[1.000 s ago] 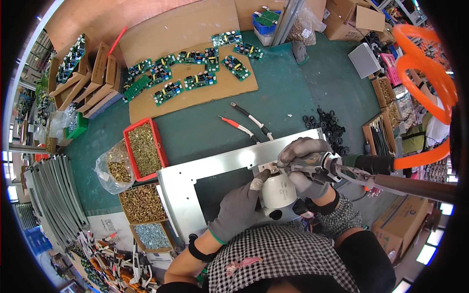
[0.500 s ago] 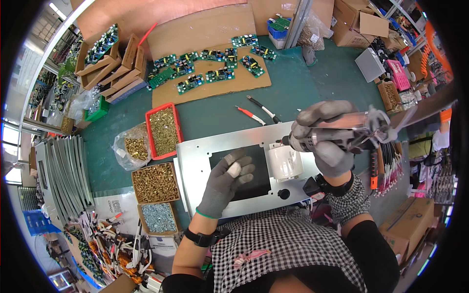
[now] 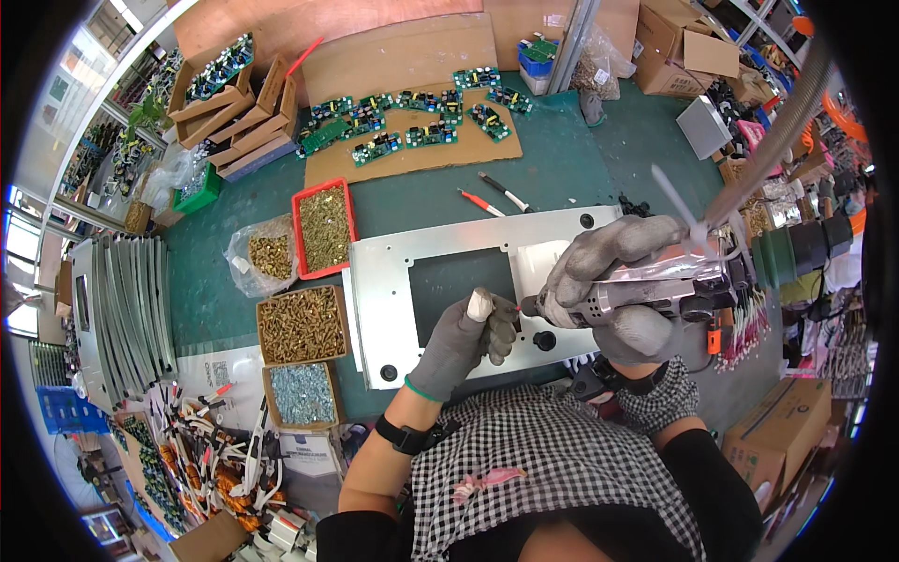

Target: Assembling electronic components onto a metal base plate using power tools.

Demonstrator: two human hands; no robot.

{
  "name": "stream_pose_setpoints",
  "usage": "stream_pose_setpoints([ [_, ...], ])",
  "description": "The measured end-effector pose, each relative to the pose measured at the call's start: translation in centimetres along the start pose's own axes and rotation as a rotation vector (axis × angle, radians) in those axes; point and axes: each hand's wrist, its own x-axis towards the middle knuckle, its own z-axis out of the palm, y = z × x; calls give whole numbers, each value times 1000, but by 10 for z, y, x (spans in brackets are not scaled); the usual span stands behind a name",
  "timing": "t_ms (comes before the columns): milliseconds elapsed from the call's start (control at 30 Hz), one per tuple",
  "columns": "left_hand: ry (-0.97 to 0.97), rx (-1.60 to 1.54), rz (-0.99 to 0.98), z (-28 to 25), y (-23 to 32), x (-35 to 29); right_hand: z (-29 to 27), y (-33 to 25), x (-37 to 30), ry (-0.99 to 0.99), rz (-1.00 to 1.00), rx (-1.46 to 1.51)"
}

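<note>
A silver metal panel [image 3: 382, 304] with a rectangular cutout lies in front of me. Wrapped in my grey-gloved right hand [image 3: 609, 258] is a power screwdriver [image 3: 646, 298], held sideways over the panel's right part, its tip pointing left. My left hand [image 3: 459, 342], also gloved, has its fingers curled together close to that tip; what they pinch, if anything, is too small to make out. Behind the tool, a white rounded part [image 3: 536, 266] stands on the panel, partly hidden. Black round feet [image 3: 545, 341] sit on the panel near its corners.
Left of the panel are a red bin [image 3: 325, 229] of small brass parts, a box of brass screws [image 3: 302, 326] and a box of silver screws [image 3: 302, 393]. Circuit boards [image 3: 431, 134] lie on cardboard at the back. Two pen-like tools [image 3: 482, 201] rest behind the panel.
My left hand has moved right, from over the cutout to the screwdriver tip, its fingers closing. The screwdriver has come down nearer me. More black feet now show on the panel.
</note>
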Motion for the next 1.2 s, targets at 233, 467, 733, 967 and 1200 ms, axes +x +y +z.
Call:
stream_pose_setpoints([
  [233, 13, 152, 59, 12, -3, -7, 16, -31, -9, 99, 261, -30],
  [467, -24, -116, 4, 17, -14, -7, 19, -33, -21, 158, 344, -37],
  [733, 77, -81, -65, 27, -15, -5, 8, -36, -31, 119, 232, -173],
  [967, 55, -39, -112, 30, -14, 3, 0, -37, -30, 66, 219, -298],
  [1200, 466, 687, 265, -13, -14, 16, -10, -28, -50, 194, 355, -371],
])
